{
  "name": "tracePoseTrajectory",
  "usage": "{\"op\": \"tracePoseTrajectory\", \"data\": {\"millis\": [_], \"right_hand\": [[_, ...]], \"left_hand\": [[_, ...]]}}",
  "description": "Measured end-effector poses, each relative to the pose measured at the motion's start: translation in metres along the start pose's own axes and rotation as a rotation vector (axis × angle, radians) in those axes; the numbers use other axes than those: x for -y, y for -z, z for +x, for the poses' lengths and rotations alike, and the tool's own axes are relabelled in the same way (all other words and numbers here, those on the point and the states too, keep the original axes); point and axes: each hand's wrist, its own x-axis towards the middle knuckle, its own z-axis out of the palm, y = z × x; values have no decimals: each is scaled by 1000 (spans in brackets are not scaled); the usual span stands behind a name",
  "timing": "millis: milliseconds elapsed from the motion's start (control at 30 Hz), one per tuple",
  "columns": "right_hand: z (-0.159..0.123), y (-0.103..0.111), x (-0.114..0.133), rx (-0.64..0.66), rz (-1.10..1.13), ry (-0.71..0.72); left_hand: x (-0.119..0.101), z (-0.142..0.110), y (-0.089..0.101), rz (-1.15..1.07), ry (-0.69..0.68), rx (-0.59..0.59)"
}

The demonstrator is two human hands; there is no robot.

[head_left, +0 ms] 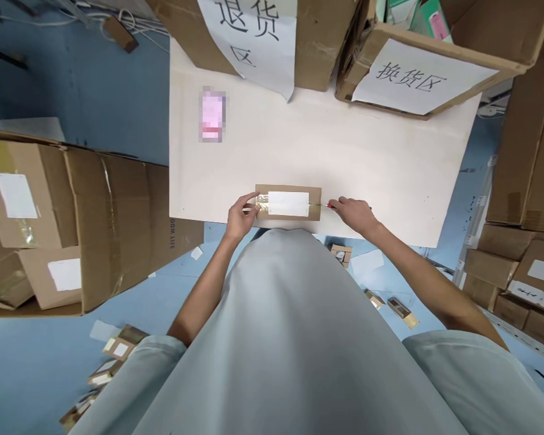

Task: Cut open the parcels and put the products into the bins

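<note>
A small brown cardboard box [316, 194] lies near the front edge of the pale table, with a white label [288, 203] and shiny tape on its top. My left hand [242, 216] grips the box's left end, thumb and fingers on its edge. My right hand [354, 214] is closed round a slim tool with a red handle [330, 205] and a thin metal tip. That tip reaches the box's right end along the tape line; whether it is in the seam, I cannot tell. Most of the handle is hidden in my fingers.
On the table [367, 151] lies a blurred pink item [213, 115]. Two large cartons with paper signs, a left one [320, 48] and a right one [489, 57], stand at the back. A big carton of parcels [113, 211] is at left; stacked boxes [526, 121] rise at right.
</note>
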Motion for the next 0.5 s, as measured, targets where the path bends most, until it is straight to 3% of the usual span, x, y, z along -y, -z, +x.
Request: {"op": "tracePoseTrajectory", "data": {"millis": [133,267,500], "right_hand": [[15,-36,-14,-115,221,57],[28,-71,-9,-245,551,79],[36,-95,20,-370,946,31]], "left_hand": [[-1,2,-1,39,1,-36],[-3,2,-3,71,-6,-61],[0,-3,10,86,57,-86]]}}
